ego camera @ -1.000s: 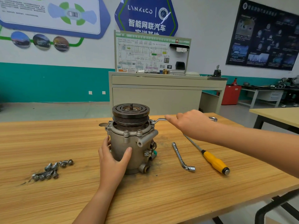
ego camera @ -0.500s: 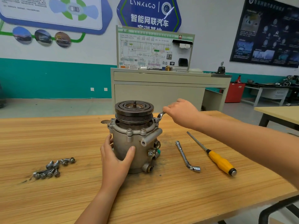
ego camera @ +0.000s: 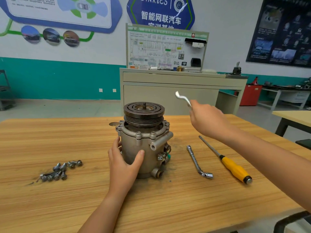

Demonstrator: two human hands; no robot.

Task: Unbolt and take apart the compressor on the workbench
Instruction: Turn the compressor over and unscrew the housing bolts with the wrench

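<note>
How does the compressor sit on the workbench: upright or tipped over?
Upright: the compressor rests on its base, pulley uppermost, with the left hand holding its side.

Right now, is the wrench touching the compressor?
No, the right hand holds the wrench up in the air, apart from the compressor.

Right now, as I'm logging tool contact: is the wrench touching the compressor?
Apart. The head view shows the wrench held in the right hand, above and right of the compressor, with the cabinet visible between them.
</note>
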